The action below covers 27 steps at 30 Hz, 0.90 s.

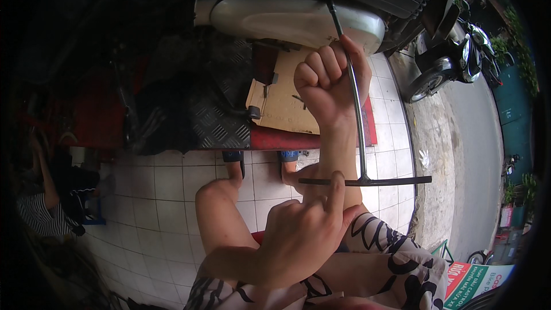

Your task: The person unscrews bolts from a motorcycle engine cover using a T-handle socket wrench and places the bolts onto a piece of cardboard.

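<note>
Silver engine cover (264,16) sits beyond the cardboard sheet (287,116); the long shaft of the T-handled wrench (359,109) slants from the near side of the cardboard, along its right side, up across that cover, its far tip lost in the dark; its crossbar lies nearer the person than the cardboard, the bar's right end clear over floor tiles (166,189), its left part crossing in front of the right forearm.

Palm toward the person, the right hand (330,83) is in front of the cardboard, fingers curled tight and thumb along the shaft, grasping it; the left hand (304,232), on the near side of the cardboard, lays an extended index finger over the crossbar, other fingers folded; whether they hold anything cannot be told.

Beneath the cardboard is a red bench (201,142), with tread plate (215,126) left of the sheet; further left sits a person in a striped top (43,212); well right of the cardboard stand a parked motorcycle (453,63) and a grey road (473,138).
</note>
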Each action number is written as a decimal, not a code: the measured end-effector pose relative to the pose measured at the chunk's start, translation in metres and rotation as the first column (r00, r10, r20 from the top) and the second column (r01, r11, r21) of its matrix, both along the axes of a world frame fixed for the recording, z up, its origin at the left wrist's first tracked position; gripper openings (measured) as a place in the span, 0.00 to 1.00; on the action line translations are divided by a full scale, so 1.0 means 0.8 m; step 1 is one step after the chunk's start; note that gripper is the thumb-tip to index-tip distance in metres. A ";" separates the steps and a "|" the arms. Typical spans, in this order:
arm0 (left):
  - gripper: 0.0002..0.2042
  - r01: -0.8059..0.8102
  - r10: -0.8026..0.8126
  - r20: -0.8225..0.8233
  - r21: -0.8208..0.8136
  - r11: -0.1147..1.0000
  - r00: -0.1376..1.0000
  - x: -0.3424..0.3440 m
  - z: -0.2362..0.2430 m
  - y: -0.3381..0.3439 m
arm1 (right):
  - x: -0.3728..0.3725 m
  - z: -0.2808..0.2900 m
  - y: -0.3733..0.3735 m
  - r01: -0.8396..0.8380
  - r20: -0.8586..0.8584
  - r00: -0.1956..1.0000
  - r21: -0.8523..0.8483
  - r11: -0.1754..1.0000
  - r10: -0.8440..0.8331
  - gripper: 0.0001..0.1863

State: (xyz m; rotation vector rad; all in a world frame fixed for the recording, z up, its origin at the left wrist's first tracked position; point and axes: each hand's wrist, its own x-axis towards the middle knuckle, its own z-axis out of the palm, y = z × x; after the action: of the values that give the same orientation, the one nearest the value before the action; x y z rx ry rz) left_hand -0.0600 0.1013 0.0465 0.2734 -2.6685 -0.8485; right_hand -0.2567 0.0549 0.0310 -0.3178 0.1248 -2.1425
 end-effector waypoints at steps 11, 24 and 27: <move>0.15 -0.004 0.012 -0.126 0.066 0.998 0.992 -0.007 -0.009 -0.008 | -0.005 -0.017 0.004 -0.053 0.003 0.999 -0.101 0.993 0.053 0.25; 0.14 -0.516 0.462 -0.568 0.074 0.853 0.682 -0.189 -0.038 -0.155 | -0.055 -0.070 0.071 -0.055 0.071 0.995 -0.258 0.965 0.075 0.26; 0.15 -0.581 0.484 -0.610 0.048 0.813 0.628 -0.224 -0.041 -0.180 | -0.071 -0.077 0.087 0.006 0.073 0.997 -0.287 0.958 0.016 0.26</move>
State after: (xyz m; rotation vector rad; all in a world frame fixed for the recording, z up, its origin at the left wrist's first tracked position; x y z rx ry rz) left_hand -0.2393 -0.0428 0.0137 0.6130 -1.8675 -0.4223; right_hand -0.3136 0.1248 -0.0304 -0.4050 -0.2329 -2.1646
